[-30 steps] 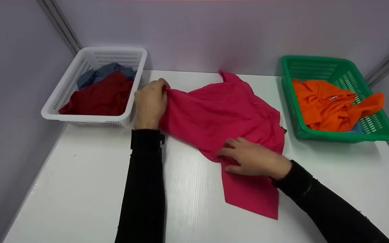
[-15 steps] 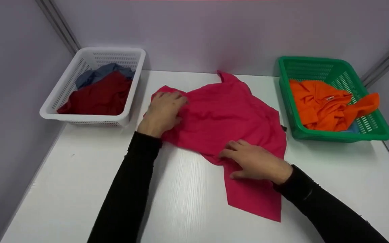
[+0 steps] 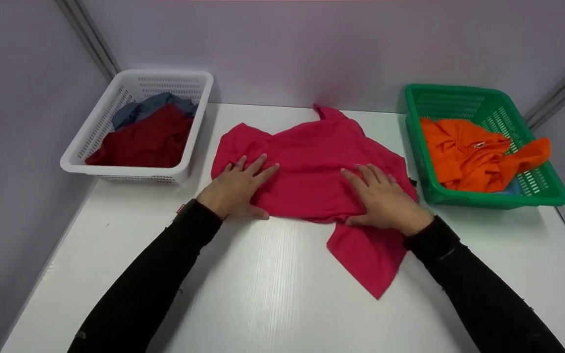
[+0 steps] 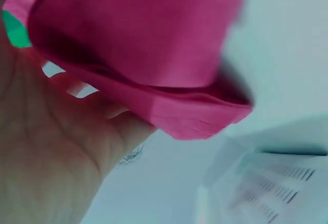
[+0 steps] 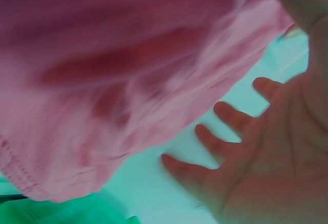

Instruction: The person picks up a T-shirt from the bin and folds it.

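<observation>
A crimson-pink garment (image 3: 307,152) lies spread and slightly wrinkled on the white table. One pointed end reaches toward the back wall, and a sleeve-like flap (image 3: 371,260) extends toward the front right. My left hand (image 3: 237,190) rests on its left part with fingers spread, thumb by the front edge. On the right part lies my right hand (image 3: 385,200), fingers also spread, just above the flap. The left wrist view has a turned-up edge of the cloth (image 4: 154,34) beside the palm. In the right wrist view, spread fingers (image 5: 230,119) sit beside the blurred cloth (image 5: 118,80).
A white basket (image 3: 74,164) at the back left holds a dark red cloth (image 3: 145,139) and a blue-grey one (image 3: 152,108). At the back right stands a green basket (image 3: 488,198) with an orange garment (image 3: 474,157). Walls border the table behind and at both sides.
My left hand has let go of the garment's left corner and come down flat, nearer the front. The right hand has moved back and spread its fingers; the front flap has swung to a point.
</observation>
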Demonstrator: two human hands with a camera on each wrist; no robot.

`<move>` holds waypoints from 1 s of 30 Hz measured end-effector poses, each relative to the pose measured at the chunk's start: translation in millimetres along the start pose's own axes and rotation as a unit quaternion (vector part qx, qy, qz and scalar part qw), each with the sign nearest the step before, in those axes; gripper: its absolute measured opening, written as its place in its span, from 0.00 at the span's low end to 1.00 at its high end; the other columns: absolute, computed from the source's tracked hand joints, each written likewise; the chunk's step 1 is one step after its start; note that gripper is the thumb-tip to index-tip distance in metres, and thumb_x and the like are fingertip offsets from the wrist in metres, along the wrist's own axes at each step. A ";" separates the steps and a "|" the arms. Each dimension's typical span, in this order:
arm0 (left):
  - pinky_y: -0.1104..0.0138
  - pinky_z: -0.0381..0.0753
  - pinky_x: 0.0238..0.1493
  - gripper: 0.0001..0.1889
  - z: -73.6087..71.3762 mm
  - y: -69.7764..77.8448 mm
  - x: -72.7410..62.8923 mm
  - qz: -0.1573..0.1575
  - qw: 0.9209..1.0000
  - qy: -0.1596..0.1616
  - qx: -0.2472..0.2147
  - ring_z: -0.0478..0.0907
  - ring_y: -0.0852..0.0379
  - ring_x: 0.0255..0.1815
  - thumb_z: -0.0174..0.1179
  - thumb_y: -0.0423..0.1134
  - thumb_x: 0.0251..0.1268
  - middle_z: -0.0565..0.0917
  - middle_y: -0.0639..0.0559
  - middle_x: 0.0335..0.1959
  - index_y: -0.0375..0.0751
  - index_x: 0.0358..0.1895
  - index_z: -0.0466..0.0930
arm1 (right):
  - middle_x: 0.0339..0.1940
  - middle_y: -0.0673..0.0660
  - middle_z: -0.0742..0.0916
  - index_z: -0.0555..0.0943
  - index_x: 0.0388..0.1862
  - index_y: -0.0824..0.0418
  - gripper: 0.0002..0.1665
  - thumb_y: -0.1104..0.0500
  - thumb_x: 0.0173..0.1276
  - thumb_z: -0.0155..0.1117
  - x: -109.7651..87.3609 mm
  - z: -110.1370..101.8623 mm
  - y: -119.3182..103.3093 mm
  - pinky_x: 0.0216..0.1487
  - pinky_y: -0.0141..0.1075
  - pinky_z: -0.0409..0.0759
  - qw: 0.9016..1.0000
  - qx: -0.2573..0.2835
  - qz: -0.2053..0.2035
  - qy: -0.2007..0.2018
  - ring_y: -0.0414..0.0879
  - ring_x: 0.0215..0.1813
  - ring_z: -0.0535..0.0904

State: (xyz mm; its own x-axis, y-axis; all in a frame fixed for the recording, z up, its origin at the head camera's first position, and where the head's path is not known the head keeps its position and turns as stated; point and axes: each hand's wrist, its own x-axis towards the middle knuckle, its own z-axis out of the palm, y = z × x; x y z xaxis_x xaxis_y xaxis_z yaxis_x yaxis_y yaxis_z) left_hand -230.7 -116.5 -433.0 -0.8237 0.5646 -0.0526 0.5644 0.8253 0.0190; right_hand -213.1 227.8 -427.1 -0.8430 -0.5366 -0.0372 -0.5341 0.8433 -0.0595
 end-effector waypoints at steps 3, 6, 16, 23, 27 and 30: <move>0.42 0.56 0.56 0.55 4.5 -4.1 3.4 -0.015 1.000 -0.009 -0.018 0.51 0.36 0.65 0.53 0.74 0.38 0.52 0.45 0.68 0.59 0.70 0.37 | 0.65 0.58 0.61 0.48 0.70 0.49 0.65 0.26 0.35 0.63 8.3 2.2 11.5 0.48 0.60 0.67 0.998 0.012 0.042 -0.047 0.57 0.65 0.53; 0.50 0.67 0.53 0.46 5.3 -5.1 5.9 -0.014 1.000 0.021 -0.007 0.66 0.42 0.56 0.57 0.63 0.48 0.65 0.44 0.61 0.54 0.70 0.46 | 0.62 0.57 0.65 0.52 0.69 0.51 0.60 0.28 0.40 0.62 14.7 3.2 18.9 0.45 0.56 0.72 0.997 0.011 0.052 -0.048 0.56 0.61 0.58; 0.60 0.79 0.35 0.27 0.3 -8.7 17.8 -0.007 0.997 0.061 0.056 0.74 0.51 0.33 0.69 0.35 0.41 0.74 0.48 0.33 0.45 0.48 0.71 | 0.45 0.53 0.76 0.71 0.53 0.53 0.31 0.51 0.49 0.70 31.7 4.7 28.2 0.33 0.49 0.77 0.997 -0.063 0.026 0.045 0.50 0.41 0.71; 0.58 0.78 0.35 0.19 -14.3 -15.2 18.0 -0.001 0.994 0.105 0.013 0.76 0.51 0.34 0.60 0.30 0.50 0.76 0.50 0.34 0.47 0.47 0.72 | 0.28 0.51 0.76 0.73 0.39 0.54 0.21 0.57 0.45 0.71 41.3 -2.3 34.0 0.29 0.46 0.77 0.993 -0.059 0.046 0.086 0.47 0.31 0.72; 0.59 0.78 0.35 0.21 -39.4 -19.9 16.9 -0.012 0.988 0.151 0.001 0.75 0.50 0.37 0.59 0.29 0.51 0.76 0.51 0.38 0.49 0.50 0.71 | 0.29 0.51 0.75 0.73 0.40 0.55 0.20 0.58 0.47 0.68 42.3 -29.8 34.2 0.28 0.44 0.76 0.988 -0.038 0.071 0.129 0.47 0.31 0.70; 0.60 0.76 0.38 0.24 -61.3 -23.2 13.6 -0.019 0.980 0.197 -0.012 0.73 0.51 0.38 0.62 0.32 0.50 0.75 0.51 0.40 0.51 0.53 0.70 | 0.32 0.52 0.76 0.74 0.42 0.55 0.18 0.58 0.51 0.64 40.4 -56.1 35.0 0.28 0.44 0.75 0.978 -0.033 0.089 0.185 0.48 0.33 0.70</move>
State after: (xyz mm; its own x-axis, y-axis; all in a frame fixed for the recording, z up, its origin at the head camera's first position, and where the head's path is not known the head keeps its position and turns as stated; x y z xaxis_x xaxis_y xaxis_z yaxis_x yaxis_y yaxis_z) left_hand -258.3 -127.1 -373.0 -0.8039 0.4910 0.3357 0.5354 0.8432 0.0489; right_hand -269.4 237.4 -374.8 -0.8817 -0.3434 0.3235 -0.3693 0.9291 -0.0204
